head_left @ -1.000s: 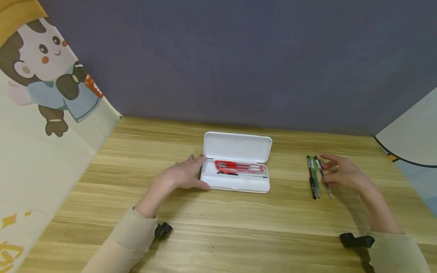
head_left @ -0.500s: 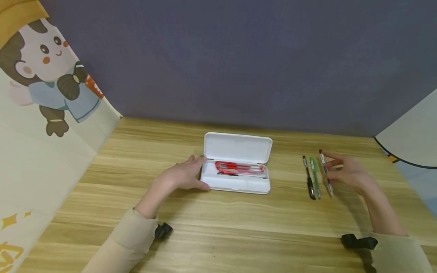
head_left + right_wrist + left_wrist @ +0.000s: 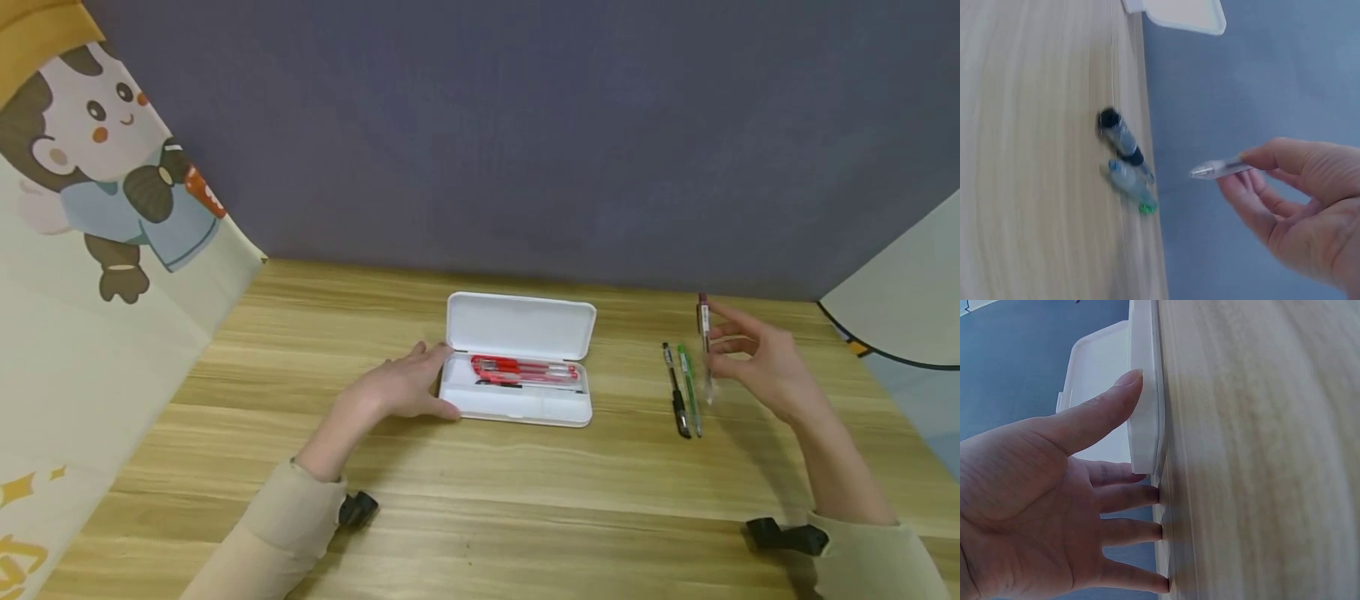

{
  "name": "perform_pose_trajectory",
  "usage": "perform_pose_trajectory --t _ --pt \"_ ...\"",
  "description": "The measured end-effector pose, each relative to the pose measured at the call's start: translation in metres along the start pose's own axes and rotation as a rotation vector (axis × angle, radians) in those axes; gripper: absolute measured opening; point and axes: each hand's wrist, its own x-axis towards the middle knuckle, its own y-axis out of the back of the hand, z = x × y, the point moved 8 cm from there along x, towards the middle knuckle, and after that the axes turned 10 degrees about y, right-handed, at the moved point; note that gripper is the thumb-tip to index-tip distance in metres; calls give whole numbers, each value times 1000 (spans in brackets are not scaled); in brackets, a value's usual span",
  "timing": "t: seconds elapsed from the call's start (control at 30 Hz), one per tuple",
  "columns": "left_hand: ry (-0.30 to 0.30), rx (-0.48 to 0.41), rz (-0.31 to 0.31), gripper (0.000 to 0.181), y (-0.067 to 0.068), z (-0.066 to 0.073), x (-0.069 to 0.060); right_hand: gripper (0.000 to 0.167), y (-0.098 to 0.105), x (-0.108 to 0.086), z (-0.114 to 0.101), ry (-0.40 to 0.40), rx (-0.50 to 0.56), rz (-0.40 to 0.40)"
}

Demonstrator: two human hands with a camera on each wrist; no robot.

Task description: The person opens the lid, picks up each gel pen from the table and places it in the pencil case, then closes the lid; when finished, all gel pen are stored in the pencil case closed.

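"Where are your hands?"
"My right hand (image 3: 772,371) pinches a maroon-topped pen (image 3: 704,321) above the table (image 3: 525,500), near a black pen (image 3: 677,396) and green pen (image 3: 689,387); my left hand (image 3: 405,385), fingers spread, touches an open white case (image 3: 517,407)'s left end."

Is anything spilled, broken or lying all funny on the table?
Nothing stands out. The white case is open, red pens lie inside, and the black pen and green pen lie side by side. I see no spill or crack. The right grip pinches another pen above the table.
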Motion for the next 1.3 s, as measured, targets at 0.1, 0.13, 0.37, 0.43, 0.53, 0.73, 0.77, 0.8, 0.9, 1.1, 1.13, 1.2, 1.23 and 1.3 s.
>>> perform_pose_trajectory --t 0.1,0.13,0.37,0.43,0.53,0.73,0.77,0.8,0.9,1.1,1.13,1.2,1.23,1.3 --pt "1 -2 -4 98 -1 0 0 80 -2 3 -12 50 -3 46" --pt "-1 -2 -3 97 -1 0 0 80 -3 4 -16 70 -3 61" --pt "-8 -1 7 99 0 -2 3 79 -17 20 -51 221 101 110" --pt "-10 -3 8 100 0 -2 3 79 -22 25 -60 232 121 107" --pt "-14 -4 10 100 1 -1 3 79 -32 30 -75 265 136 107" --pt "-20 -5 16 98 0 -1 2 77 -56 43 -101 383 127 68" --pt "-22 -5 17 98 0 0 1 76 -60 45 -103 396 125 58" --pt "-24 -5 19 97 0 0 1 75 -64 47 -106 410 123 48" --pt "-27 -2 23 98 0 0 1 75 -79 54 -113 458 123 12" --pt "-30 -5 23 100 1 0 2 73 -102 65 -130 526 85 -71" --pt "-31 -3 23 99 1 0 2 73 -107 66 -132 524 78 -97" --pt "-31 2 23 99 1 0 2 71 -116 68 -137 524 64 -156" --pt "-33 6 24 99 1 0 2 71 -121 69 -139 528 56 -181" --pt "-37 11 25 98 0 0 3 70 -131 70 -144 551 22 -230"
